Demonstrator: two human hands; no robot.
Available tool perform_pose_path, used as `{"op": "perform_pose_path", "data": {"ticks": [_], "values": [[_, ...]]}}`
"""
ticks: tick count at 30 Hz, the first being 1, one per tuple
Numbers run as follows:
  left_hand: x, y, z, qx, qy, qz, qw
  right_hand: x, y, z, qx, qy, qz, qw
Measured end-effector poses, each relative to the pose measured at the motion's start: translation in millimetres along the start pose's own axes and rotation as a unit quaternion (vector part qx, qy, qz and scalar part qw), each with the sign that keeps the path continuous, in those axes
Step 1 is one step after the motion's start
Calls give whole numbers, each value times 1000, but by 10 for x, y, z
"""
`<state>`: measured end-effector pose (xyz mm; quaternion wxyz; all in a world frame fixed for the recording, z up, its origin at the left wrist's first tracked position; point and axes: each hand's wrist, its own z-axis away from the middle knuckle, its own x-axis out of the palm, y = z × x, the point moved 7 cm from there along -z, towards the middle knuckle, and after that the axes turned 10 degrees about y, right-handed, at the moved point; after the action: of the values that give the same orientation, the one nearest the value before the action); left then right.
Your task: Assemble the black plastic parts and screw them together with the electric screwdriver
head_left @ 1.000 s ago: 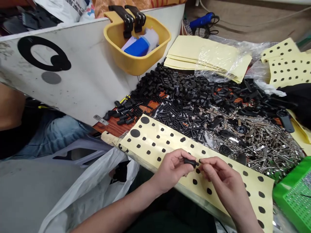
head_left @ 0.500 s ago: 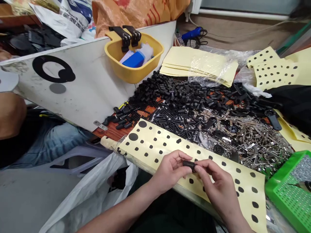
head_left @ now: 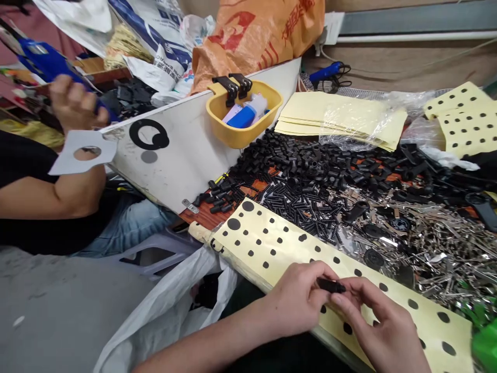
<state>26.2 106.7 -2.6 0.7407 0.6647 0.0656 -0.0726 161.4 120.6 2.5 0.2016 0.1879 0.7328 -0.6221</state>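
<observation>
A small black cylindrical part (head_left: 330, 285) is held over the near edge of a yellow sheet with black dots (head_left: 287, 248). My left hand (head_left: 298, 298) pinches one end of it between thumb and fingers. At its other end, the thumb and fingertips of my right hand (head_left: 378, 316) close on the tip. Whether a second, smaller piece sits at that tip is hidden by the fingers. Just beyond the sheet lie many black ribbed springs or screw-like rods (head_left: 298, 204) and a heap of thin metal strips (head_left: 435, 259).
Black plastic pieces (head_left: 295, 155) are piled behind the rods. A yellow basket (head_left: 248, 137) hangs on a white partition (head_left: 186, 155). Plain yellow sheets (head_left: 306, 111) are stacked at the back. Left of the partition, another person's hand (head_left: 75, 106) grips a blue tool (head_left: 46, 59). A green container (head_left: 485, 342) stands at right.
The view has swung left and up, bringing the other person's arm and blue tool into sight. Both my hands stay on the black part, now meeting closer at its right end.
</observation>
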Motion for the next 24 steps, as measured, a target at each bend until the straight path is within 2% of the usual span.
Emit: {"op": "perform_pose_path", "data": {"ticks": [2, 4, 6, 9, 12, 15, 17, 20, 24], "values": [[-22, 60, 25, 46, 2, -64, 997, 18, 5, 0, -28, -35, 4, 999], [-58, 65, 34, 52, 17, -68, 996, 10, 41, 15, -36, -52, 9, 998], [-107, 6, 22, 19, 38, -34, 999, -43, 86, 46, -47, -32, 33, 998], [-175, -146, -17, -55, 67, 54, 995, -88, 138, 135, -109, -3, 93, 990], [-225, -248, -54, -102, 77, 119, 985, -53, 257, 181, -161, -11, 154, 975], [-290, -227, -51, -108, 82, 107, 985, -48, 318, 148, -201, -32, 177, 963], [-347, -175, -22, -101, 92, 57, 989, -91, 256, 125, -212, -46, 179, 959], [-409, -142, -15, -63, 86, -49, 993, -174, 54, 95, -186, -38, 172, 967], [-363, -309, -111, -56, 52, -41, 996, -197, -200, 75, -168, 3, 176, 970]]}}
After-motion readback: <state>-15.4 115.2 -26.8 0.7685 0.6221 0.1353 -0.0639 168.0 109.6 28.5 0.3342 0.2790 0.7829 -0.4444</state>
